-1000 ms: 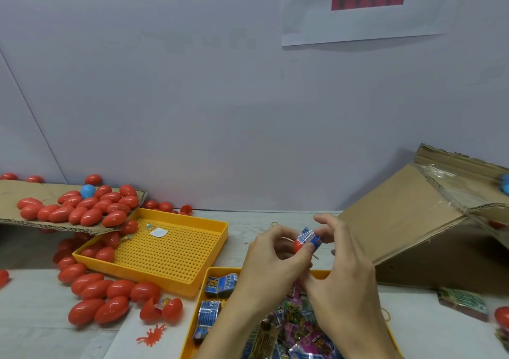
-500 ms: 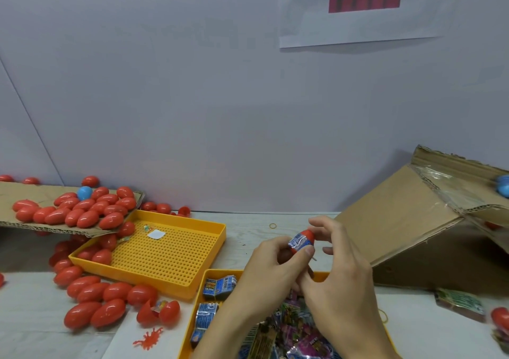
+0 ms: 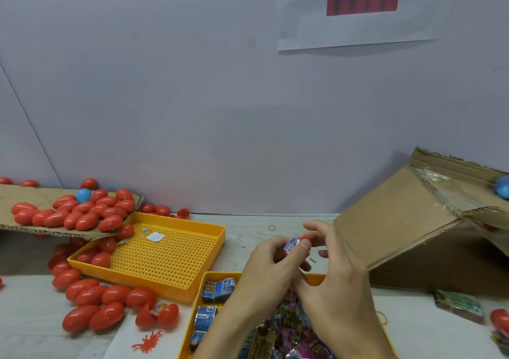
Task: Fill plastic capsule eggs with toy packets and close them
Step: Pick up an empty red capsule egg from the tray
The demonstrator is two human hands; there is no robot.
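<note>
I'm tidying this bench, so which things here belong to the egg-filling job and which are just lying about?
Belongs to the job:
- red capsule egg with blue packet, held in left hand and right hand
- tray of toy packets
- closed red eggs

Just lying about:
- rubber band
- red rubber bug
- tipped cardboard box

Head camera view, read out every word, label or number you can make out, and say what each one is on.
Paper sheet on the wall: large black characters, cut off by the frame's top edge, unreadable; the red bar below bears no legible text.
Blue packets in the yellow tray: print too blurred.
Packet in the red egg: too small.
Green packet: blurred.
</note>
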